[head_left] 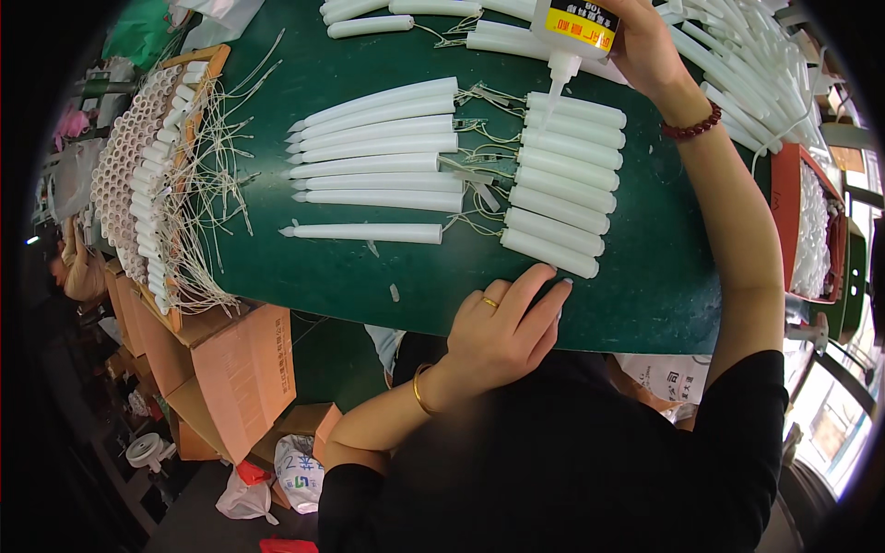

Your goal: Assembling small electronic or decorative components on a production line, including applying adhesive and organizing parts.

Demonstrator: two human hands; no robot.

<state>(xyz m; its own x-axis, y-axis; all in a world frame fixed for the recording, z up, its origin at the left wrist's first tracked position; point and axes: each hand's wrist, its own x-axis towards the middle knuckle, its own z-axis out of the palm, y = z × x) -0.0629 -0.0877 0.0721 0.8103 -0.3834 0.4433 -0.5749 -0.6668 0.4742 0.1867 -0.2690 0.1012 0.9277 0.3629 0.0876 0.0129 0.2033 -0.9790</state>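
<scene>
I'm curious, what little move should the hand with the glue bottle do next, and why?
Probably lower the glue bottle in the right hand a little: its nozzle points down just above the top white tube, not touching it, while the left hand rests on the green board.

Tapered tubes (373,157) left of cylinders (562,184)

Right hand (650,46) gripped upturned glue bottle (573,32), nozzle over white tubes (562,189) | left hand (502,327) rested on green board (645,276) edge | pointed candle shells (378,157) lay left, wires between.
</scene>
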